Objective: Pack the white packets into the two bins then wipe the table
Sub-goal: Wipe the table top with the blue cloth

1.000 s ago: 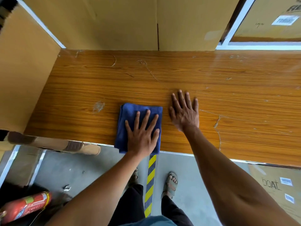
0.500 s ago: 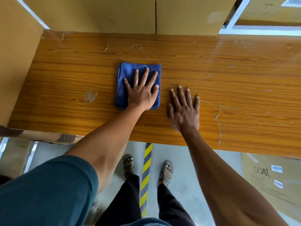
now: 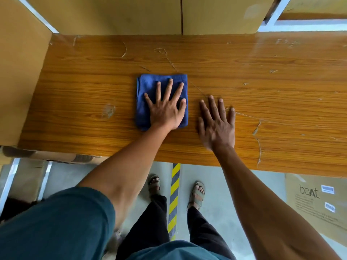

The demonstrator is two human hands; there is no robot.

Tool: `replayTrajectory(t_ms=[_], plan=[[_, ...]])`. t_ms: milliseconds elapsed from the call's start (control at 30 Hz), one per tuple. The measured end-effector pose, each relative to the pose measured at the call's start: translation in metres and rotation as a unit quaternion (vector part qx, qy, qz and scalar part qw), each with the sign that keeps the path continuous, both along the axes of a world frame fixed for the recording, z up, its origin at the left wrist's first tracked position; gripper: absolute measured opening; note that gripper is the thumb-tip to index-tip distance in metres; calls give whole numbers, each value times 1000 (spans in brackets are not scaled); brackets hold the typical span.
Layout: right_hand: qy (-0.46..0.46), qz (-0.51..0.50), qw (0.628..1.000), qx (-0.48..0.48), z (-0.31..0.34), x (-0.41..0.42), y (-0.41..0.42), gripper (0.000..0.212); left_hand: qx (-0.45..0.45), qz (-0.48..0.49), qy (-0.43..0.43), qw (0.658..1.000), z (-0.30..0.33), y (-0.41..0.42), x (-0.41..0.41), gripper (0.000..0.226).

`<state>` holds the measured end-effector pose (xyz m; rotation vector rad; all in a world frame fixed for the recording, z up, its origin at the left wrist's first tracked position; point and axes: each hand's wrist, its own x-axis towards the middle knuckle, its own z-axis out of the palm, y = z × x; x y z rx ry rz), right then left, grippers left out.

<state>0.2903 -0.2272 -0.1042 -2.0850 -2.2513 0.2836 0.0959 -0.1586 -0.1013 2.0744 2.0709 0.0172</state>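
On the table [image 3: 262,87], left hand [image 3: 166,107] presses blue cloth [image 3: 148,91], fingers [image 3: 170,89] spread.

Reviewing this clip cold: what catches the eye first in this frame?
The folded blue cloth at the middle of the wooden table, with the left hand pressed flat on it. Just right of it, the right hand lies flat on bare wood, near pale scratches.

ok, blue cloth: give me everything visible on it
The blue cloth is a soft, towel-like fabric folded into a rough square, with layered folds showing along its left edge. It lies flat on the wooden table, about midway between the near and far edges. The left hand presses on it, fingers straight and spread, covering its right and lower part. The right hand rests flat on the table beside it, not touching.
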Motion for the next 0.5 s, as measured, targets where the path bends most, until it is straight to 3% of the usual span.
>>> replayTrajectory(t_ms=[133, 367, 500], plan=[[6, 1, 1000, 1, 1, -1, 0, 62, -14, 0, 11, 1000, 0, 23, 2, 64], [5, -8, 1000, 1, 5, -1, -1, 63, 17, -15, -3, 1000, -1, -103, -2, 63], [5, -7, 1000, 2, 5, -2, -1, 62, 17, -21, 10, 1000, -3, -57, -1, 63]])
